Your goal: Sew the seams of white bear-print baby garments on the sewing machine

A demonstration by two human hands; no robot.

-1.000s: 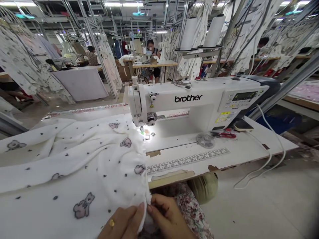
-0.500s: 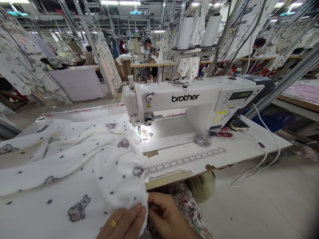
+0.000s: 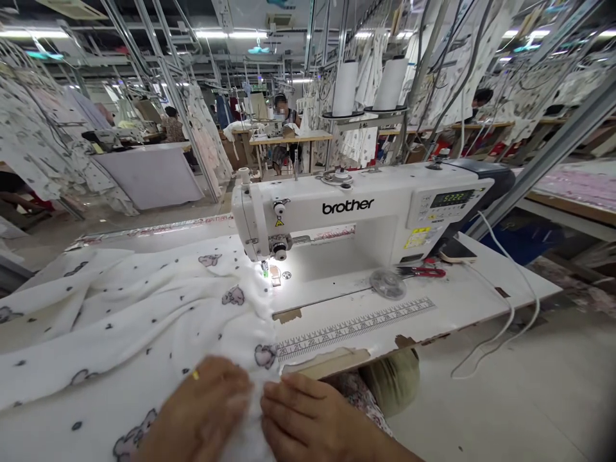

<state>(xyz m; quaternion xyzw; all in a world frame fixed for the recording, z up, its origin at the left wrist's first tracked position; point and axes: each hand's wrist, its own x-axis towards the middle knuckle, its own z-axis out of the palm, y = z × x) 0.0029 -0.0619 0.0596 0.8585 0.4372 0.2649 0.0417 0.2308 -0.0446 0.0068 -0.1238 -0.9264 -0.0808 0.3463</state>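
Observation:
White fleecy fabric (image 3: 192,327) printed with small bears and dark dots spreads over the left of the sewing table, its right edge running up to the lit needle area of a white sewing machine (image 3: 308,199). At the near end of that edge, my right hand (image 3: 312,410) has its fingers bent over the cloth, pinching it; the thumb is hidden. My left hand (image 3: 202,404), with a gold ring, is just to the left on top of the fabric. Motion smears its fingers, so their grip is unclear.
On the table's right lie a clear bobbin-like disc (image 3: 387,284), red-handled snips (image 3: 423,272) and a phone (image 3: 458,249) with a white cable (image 3: 513,301). A printed ruler (image 3: 356,328) runs along the front. Thread cones (image 3: 345,88) stand behind; a co-worker (image 3: 283,119) sits farther back.
My left hand has lifted and shifted left and up over the fabric. My right hand has moved slightly left onto the cloth, fingers now over the edge. The camera view has tilted up a little.

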